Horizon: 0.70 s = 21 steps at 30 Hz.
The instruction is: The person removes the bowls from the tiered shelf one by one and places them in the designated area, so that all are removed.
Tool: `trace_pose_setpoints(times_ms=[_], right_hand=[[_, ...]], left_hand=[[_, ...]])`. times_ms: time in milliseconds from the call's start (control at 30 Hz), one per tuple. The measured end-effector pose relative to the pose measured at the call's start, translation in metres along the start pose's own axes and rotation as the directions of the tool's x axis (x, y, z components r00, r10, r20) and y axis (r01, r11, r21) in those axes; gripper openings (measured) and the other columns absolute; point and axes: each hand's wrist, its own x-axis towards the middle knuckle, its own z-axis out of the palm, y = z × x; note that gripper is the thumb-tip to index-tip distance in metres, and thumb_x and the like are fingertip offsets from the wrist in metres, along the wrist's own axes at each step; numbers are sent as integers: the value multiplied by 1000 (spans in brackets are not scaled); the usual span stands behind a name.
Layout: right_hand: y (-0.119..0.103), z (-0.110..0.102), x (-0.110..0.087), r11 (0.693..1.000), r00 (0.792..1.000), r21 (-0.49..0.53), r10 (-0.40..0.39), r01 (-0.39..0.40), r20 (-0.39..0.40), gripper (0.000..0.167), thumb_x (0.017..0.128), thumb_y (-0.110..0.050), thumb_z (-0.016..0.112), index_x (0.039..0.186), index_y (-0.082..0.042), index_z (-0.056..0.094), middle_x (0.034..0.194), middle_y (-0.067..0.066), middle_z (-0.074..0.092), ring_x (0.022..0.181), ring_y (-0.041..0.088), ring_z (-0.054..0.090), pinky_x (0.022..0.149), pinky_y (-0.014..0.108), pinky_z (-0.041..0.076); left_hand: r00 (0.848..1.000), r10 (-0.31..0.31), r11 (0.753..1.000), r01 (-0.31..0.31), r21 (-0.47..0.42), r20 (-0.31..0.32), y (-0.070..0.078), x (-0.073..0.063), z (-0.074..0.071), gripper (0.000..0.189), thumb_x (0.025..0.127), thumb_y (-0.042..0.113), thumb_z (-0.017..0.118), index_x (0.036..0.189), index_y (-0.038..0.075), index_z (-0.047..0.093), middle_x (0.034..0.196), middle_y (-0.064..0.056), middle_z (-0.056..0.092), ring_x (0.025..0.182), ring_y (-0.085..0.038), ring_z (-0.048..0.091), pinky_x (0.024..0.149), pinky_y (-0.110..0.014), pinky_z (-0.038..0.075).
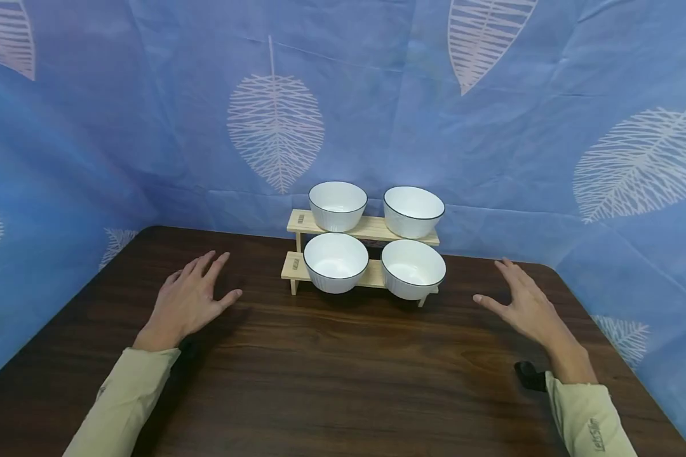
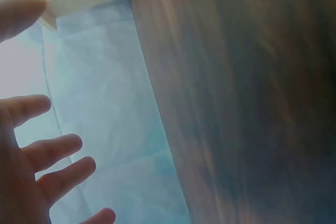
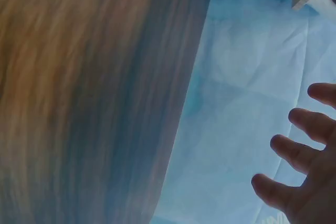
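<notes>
– How are our left hand (image 1: pixel 187 303) and our right hand (image 1: pixel 527 310) set?
– Fingers spread on both, gripping nothing.
– And our four white bowls (image 1: pixel 336 259)?
– Between our two sets of fingertips, touching neither, two per tier; the wooden rack (image 1: pixel 371 226) is stepped, we suppose, so fingers can reach the back pair.

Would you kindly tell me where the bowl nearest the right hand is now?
In the head view, that bowl sits right of centre on the lower wooden shelf, beside the other front bowl and left of the right hand.
</notes>
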Motion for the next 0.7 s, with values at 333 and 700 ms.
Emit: trace_pose_setpoints(times_ms=[333, 700], right_hand=[[-17, -3, 2, 983, 999, 179, -24, 29, -30, 86, 95, -33, 74, 155, 7, 27, 153, 37, 30, 136, 59, 31, 98, 74, 33], [-34, 0, 15, 907, 996, 413, -89, 77, 8, 85, 94, -15, 75, 157, 7, 23, 152, 36, 32, 135, 55, 37, 103, 64, 39]], left_hand=[[999, 35, 998, -33, -51, 39, 10, 21, 3, 74, 96, 40, 68, 152, 0, 41, 143, -33, 48, 117, -49, 58, 78, -61, 56], [991, 11, 972, 20, -232, 134, 21, 35, 9, 71, 98, 35, 67, 154, 3, 39, 146, -30, 46, 104, -46, 64, 67, -55, 56]])
